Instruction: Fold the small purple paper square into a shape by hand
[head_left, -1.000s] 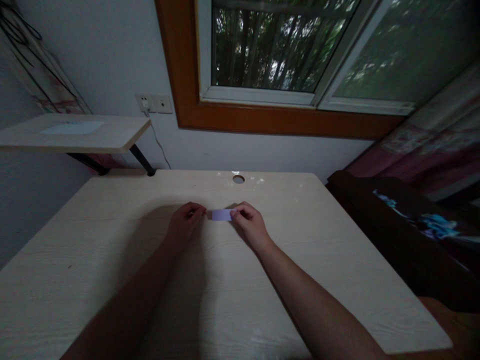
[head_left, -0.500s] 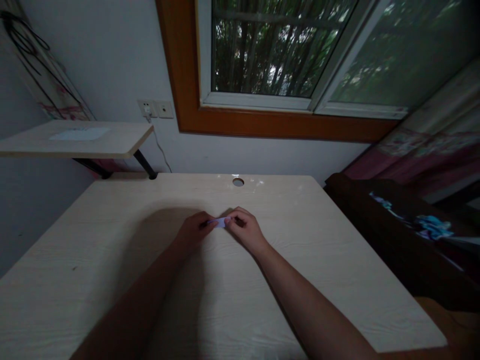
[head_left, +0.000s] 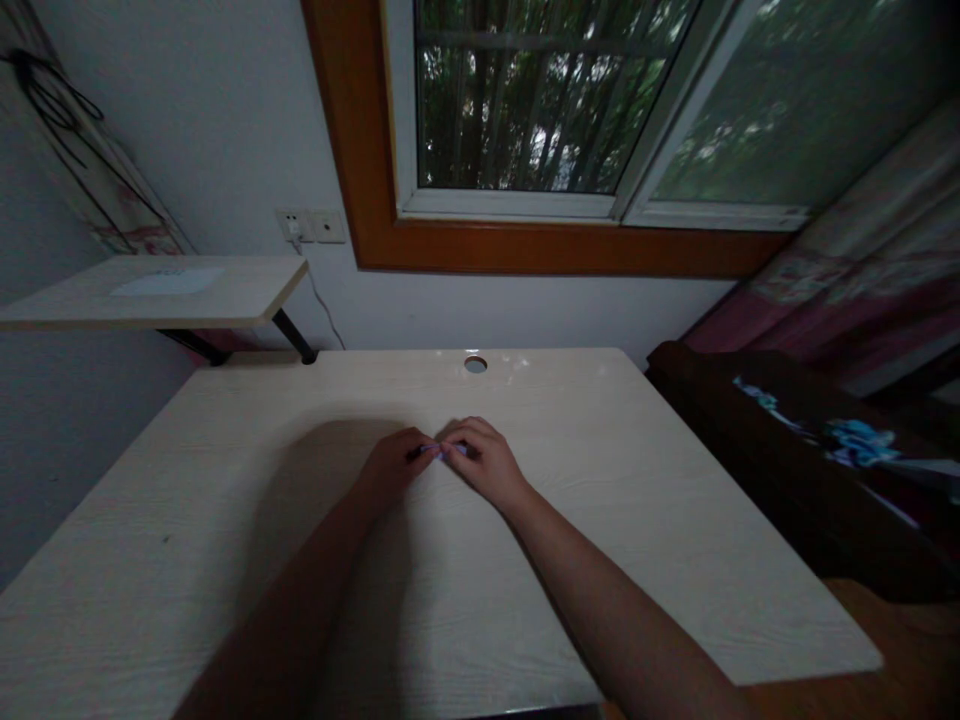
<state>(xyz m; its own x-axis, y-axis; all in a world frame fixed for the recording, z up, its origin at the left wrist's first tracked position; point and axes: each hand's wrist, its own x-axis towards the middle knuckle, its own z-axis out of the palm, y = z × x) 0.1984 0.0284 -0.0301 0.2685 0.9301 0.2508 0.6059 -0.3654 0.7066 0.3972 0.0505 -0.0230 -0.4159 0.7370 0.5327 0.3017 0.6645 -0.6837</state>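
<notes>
A small lilac strip of paper (head_left: 436, 450) lies between my two hands on the pale wooden desk (head_left: 225, 520), mostly covered by my fingers. My left hand (head_left: 394, 466) pinches its left end with fingers curled. My right hand (head_left: 480, 462) pinches the right end, fingertips pressed together. The two hands touch each other over the paper, a little in front of the round cable hole (head_left: 475, 364).
A raised side shelf (head_left: 150, 290) with a sheet of paper on it stands at the left. Wall sockets (head_left: 311, 226) and a cable sit below the window (head_left: 540, 110). A dark bed frame (head_left: 787, 450) borders the desk's right edge.
My hands have drawn together, so the lilac strip that showed fully between them is now almost hidden under my fingertips. The view has shifted slightly.
</notes>
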